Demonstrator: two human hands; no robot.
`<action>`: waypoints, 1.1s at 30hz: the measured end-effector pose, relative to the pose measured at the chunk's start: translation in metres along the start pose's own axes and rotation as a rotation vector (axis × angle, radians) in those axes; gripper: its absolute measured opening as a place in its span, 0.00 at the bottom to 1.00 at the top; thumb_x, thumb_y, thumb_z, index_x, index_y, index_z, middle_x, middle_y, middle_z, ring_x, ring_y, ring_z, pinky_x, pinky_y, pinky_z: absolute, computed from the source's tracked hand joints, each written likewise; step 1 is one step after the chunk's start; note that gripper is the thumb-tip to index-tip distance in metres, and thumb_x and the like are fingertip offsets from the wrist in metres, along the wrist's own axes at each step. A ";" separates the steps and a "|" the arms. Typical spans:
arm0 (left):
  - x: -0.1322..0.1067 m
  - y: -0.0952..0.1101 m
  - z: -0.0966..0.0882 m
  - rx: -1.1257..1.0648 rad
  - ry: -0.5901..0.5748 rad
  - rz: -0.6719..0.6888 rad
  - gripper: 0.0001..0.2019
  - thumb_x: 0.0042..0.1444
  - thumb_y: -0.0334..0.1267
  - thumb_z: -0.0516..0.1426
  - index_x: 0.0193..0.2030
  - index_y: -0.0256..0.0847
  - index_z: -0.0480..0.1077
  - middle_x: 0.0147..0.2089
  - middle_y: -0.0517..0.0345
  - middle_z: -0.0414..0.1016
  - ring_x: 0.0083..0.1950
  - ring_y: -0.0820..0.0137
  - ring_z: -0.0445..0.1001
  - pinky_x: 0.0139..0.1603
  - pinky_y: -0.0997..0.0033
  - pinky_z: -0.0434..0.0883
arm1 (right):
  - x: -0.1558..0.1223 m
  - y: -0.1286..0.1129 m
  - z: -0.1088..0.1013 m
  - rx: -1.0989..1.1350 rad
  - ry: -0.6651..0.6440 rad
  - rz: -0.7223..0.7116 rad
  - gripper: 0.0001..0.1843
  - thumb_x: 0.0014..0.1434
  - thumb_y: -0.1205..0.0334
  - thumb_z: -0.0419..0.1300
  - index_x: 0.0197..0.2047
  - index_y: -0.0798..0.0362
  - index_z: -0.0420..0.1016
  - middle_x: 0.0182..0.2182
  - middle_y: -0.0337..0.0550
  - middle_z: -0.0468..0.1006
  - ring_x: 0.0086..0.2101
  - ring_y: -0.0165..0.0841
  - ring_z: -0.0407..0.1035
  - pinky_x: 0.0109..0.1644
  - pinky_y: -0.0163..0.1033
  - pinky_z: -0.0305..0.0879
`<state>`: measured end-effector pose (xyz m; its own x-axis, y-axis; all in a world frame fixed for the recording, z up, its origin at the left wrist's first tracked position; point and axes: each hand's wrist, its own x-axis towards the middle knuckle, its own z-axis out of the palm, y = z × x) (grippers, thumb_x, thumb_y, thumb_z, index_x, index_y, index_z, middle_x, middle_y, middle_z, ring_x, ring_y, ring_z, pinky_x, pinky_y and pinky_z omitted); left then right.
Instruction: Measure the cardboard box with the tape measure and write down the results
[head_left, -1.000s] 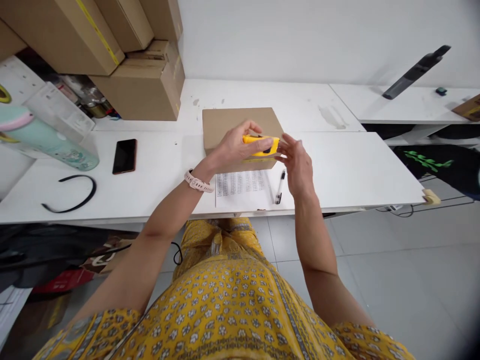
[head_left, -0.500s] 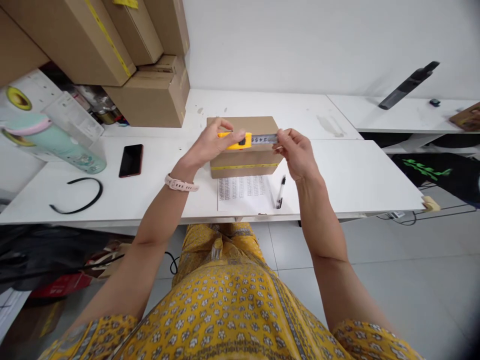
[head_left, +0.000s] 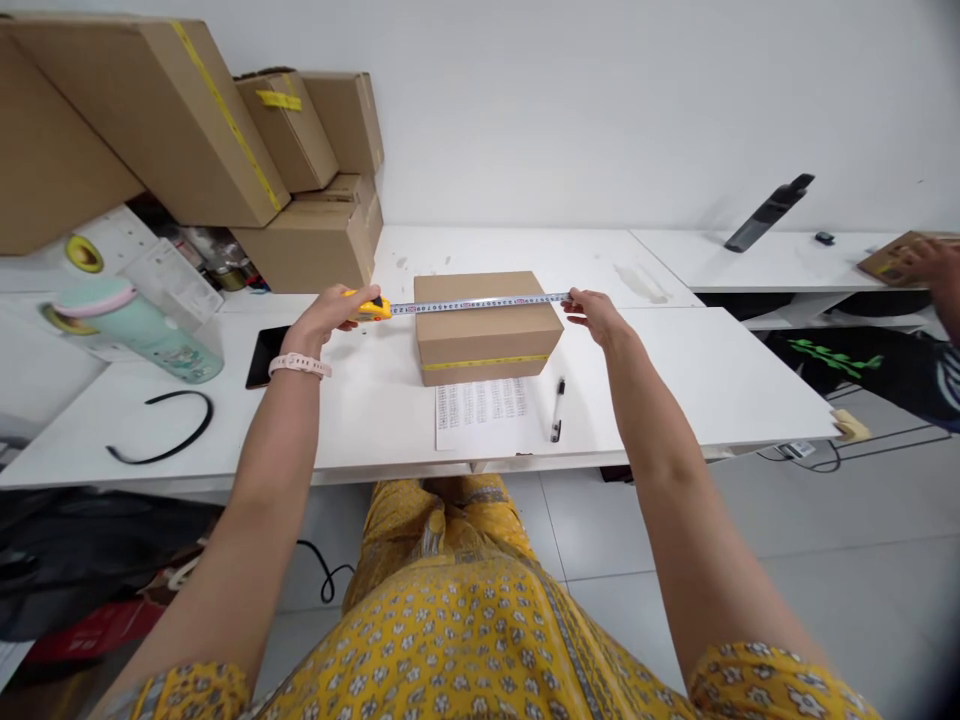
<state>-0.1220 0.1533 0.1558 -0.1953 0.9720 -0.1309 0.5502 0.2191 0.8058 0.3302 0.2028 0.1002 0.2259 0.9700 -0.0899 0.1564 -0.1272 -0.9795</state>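
Note:
My left hand [head_left: 330, 312] grips the yellow case of a tape measure [head_left: 373, 307], to the left of a brown cardboard box [head_left: 480, 343]. The tape's printed blade [head_left: 480, 304] is drawn out across the top of the box. At its far end, past the box's right side, my right hand [head_left: 596, 315] pinches the blade's tip between thumb and fingers. A strip of yellow tape runs along the box's front face. Under the front of the box lies a printed sheet [head_left: 480, 415], partly covered, with a pen [head_left: 558, 410] to its right.
Cardboard boxes [head_left: 300, 240] are stacked at the back left. A mint bottle [head_left: 150, 325], a black headband [head_left: 199, 425] and a phone [head_left: 262, 358] lie on the left. A dark cylinder [head_left: 769, 212] stands at the back right; another person's hand [head_left: 926, 262] touches a small box [head_left: 892, 258].
My left hand has moved left with the tape measure's case, drawing out much more blade over the box. Another person's hand has come into view at the far right.

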 end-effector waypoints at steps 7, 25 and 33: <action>-0.005 0.015 0.023 0.059 -0.010 0.095 0.24 0.50 0.63 0.62 0.29 0.41 0.73 0.34 0.50 0.79 0.35 0.63 0.76 0.31 0.69 0.67 | 0.010 -0.007 0.038 -0.298 -0.006 -0.091 0.13 0.62 0.57 0.61 0.27 0.51 0.67 0.28 0.39 0.72 0.32 0.31 0.64 0.39 0.38 0.63; -0.017 0.030 0.019 0.033 -0.170 0.010 0.25 0.51 0.62 0.61 0.34 0.38 0.80 0.37 0.48 0.83 0.26 0.65 0.79 0.31 0.67 0.74 | 0.021 0.008 0.047 -0.228 0.071 -0.008 0.20 0.57 0.50 0.66 0.23 0.50 0.64 0.21 0.35 0.65 0.25 0.28 0.59 0.27 0.36 0.55; -0.019 0.014 0.012 -0.092 -0.340 0.152 0.23 0.51 0.61 0.63 0.36 0.40 0.79 0.42 0.49 0.83 0.42 0.62 0.81 0.38 0.69 0.78 | 0.013 0.017 0.048 -0.331 0.064 -0.139 0.19 0.57 0.42 0.62 0.27 0.48 0.67 0.22 0.40 0.71 0.30 0.35 0.67 0.34 0.40 0.66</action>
<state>-0.1013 0.1391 0.1628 0.1717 0.9691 -0.1772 0.4744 0.0763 0.8770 0.2896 0.2234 0.0739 0.2387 0.9691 0.0617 0.4898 -0.0653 -0.8694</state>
